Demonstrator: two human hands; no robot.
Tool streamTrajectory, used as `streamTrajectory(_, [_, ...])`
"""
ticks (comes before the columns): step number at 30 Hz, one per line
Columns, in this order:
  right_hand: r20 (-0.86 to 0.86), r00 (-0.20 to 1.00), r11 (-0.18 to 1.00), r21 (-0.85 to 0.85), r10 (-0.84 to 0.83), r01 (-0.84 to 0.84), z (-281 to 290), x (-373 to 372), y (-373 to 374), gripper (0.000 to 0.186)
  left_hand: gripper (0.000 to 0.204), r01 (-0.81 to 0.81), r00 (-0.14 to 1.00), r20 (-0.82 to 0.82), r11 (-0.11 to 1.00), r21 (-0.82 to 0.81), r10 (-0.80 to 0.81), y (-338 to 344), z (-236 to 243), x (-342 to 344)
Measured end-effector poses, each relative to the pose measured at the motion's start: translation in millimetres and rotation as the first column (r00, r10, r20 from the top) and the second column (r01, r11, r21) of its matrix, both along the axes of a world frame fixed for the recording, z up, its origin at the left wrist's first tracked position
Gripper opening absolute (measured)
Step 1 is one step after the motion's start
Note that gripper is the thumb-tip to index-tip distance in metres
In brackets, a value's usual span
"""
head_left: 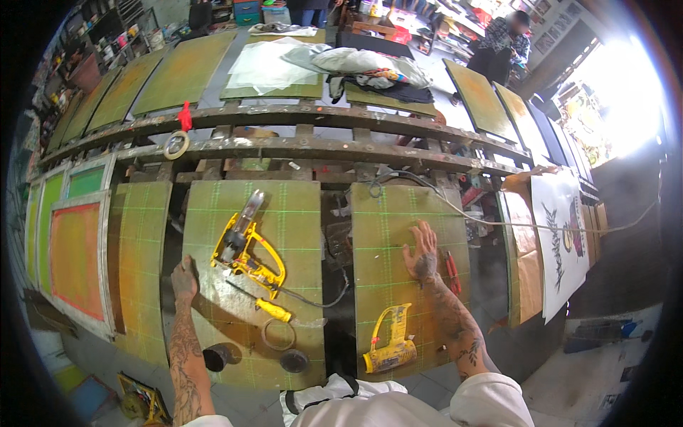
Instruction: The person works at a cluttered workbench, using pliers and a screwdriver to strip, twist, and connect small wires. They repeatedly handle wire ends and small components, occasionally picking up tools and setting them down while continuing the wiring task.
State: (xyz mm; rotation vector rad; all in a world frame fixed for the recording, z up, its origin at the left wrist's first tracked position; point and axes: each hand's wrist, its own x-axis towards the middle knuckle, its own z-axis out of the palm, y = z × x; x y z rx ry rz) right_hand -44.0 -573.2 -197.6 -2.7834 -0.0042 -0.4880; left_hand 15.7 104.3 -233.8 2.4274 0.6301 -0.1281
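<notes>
Centre frame: left hand flat, fingers together, on left edge of green board, gripping nothing. Yellow heat gun just right of it, long axis running upper right to lower left. Right hand splayed flat on right board, farther from gun.

Left hand: fingertips curl over the board edge, so the grip is hidden. Both forearms are cut off by the lower edge. Far person: blurred, hands not visible. Shelves top left: contents too small to tell. Window area right is blown out, nothing readable. Corners are black from the fisheye rim. Cord of the yellow tool disappears into the dark gap between boards.
</notes>
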Motion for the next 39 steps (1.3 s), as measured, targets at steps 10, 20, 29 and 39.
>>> streamTrajectory(10, [-0.044,0.991,0.991,-0.044,-0.128,0.126,3.0,0.5,1.8,0.048,0.070,0.027,0.996,-0.083,0.999,-0.037,-0.030,-14.7,15.9,13.1])
streamTrajectory(20, [0.534,0.524,-0.678,0.726,0.664,0.118,285.2,-92.1,297.1,0.043,0.077,0.075,0.992,-0.100,0.996,-0.042,-0.078,-1.9,4.4,10.0])
streamTrajectory(29, [0.454,0.526,-0.603,0.784,0.719,0.147,273.0,-142.3,261.4,0.041,0.084,0.048,0.998,-0.049,0.996,0.081,-0.044,24.2,-40.1,12.6])
streamTrajectory(39, [-0.295,0.893,0.346,0.844,-0.339,0.410,130.2,-208.4,68.4,0.026,0.080,0.091,0.995,-0.038,0.993,0.080,-0.088,18.8,-38.6,13.0])
